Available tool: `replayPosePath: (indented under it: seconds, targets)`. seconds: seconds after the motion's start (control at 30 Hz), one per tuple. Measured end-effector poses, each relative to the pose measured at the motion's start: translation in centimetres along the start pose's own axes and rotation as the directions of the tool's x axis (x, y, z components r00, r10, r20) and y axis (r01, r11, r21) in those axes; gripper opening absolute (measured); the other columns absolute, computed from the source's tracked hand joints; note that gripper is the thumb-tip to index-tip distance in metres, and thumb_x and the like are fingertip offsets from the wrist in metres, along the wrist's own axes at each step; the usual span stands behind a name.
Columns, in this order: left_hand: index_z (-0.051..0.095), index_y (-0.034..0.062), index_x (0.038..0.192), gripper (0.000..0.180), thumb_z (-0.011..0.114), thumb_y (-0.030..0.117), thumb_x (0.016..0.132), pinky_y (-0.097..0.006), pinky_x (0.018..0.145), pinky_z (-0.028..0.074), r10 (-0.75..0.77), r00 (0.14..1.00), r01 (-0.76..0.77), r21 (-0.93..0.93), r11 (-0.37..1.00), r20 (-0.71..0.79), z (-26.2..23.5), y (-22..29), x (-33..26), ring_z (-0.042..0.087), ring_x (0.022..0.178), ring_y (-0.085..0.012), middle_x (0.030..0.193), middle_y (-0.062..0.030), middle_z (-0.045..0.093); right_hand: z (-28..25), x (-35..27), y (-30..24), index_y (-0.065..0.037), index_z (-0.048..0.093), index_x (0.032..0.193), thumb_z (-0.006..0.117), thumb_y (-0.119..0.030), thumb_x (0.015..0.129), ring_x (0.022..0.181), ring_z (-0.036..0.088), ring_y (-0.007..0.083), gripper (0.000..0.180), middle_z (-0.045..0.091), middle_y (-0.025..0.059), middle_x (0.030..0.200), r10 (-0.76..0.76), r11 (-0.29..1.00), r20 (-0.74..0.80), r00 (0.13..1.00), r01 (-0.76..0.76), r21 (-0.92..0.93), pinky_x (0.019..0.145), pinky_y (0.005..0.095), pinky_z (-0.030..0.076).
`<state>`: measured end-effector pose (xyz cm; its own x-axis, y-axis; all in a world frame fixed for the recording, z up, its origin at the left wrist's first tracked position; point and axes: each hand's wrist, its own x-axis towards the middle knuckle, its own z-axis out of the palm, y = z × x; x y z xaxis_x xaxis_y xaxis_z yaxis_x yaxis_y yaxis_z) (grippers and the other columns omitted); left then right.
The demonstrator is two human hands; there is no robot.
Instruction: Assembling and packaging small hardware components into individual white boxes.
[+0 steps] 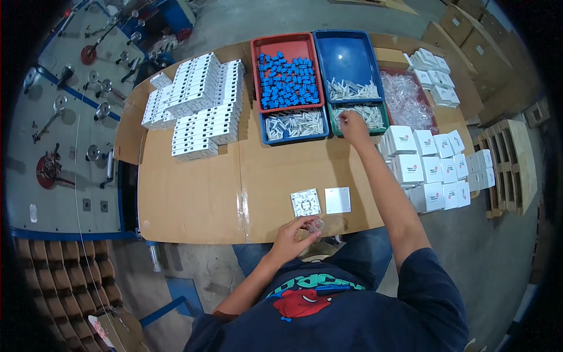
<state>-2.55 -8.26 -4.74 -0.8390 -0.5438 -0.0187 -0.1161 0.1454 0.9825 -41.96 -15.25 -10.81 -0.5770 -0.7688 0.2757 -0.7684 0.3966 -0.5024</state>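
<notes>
Near the front edge of the table, my left hand (288, 240) pinches a small clear plastic bag (316, 225). Just beyond it lie a white square faceplate (305, 203) with a round cut-out and fittings at its middle, and a plain white square plate (338, 200). My right hand (354, 127) reaches out over a green tray (335, 130) of small white slender pieces (372, 115). Its fingers are drawn together there; whatever they hold is too small to make out.
Beyond the plates, a red tray (286, 39) holds blue pieces, while blue trays (343, 50) hold white pieces. Stacked white blocks (205, 105) stand left, white boxes (404, 170) right. Clear bags (404, 100) fill another red tray. Cardboard (193, 199) covers the table.
</notes>
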Motion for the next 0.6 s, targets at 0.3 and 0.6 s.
replayPosePath:
  seconds: [0.3,0.6]
  targets:
    - [0.068,0.0023,0.122,0.038,0.079,0.012,0.088,-0.033,0.088,0.056,0.011,0.999,-0.008,0.064,0.998,-0.047,-0.4,0.4,-0.6,0.070,0.097,-0.0175,0.106,-0.0107,0.073,9.1,1.9,-5.4,0.001,0.073,0.093,0.063,-0.004,0.084,0.089,0.068,0.0424,0.014,0.070,0.0246,0.093,-0.200,0.977,0.242,0.949,0.211,-0.022,0.082,0.0520,0.055]
    - [0.068,0.0026,0.123,0.039,0.079,0.013,0.088,-0.032,0.090,0.055,-0.027,0.995,0.029,0.017,0.999,-0.097,-2.0,0.1,-1.1,0.069,0.097,-0.0173,0.107,-0.0105,0.073,9.7,2.3,-7.1,-0.005,0.073,0.108,0.074,-0.007,0.079,0.101,0.067,0.0399,0.029,0.069,0.0211,0.102,-0.179,0.984,0.323,0.929,0.178,0.033,0.088,0.0493,0.055]
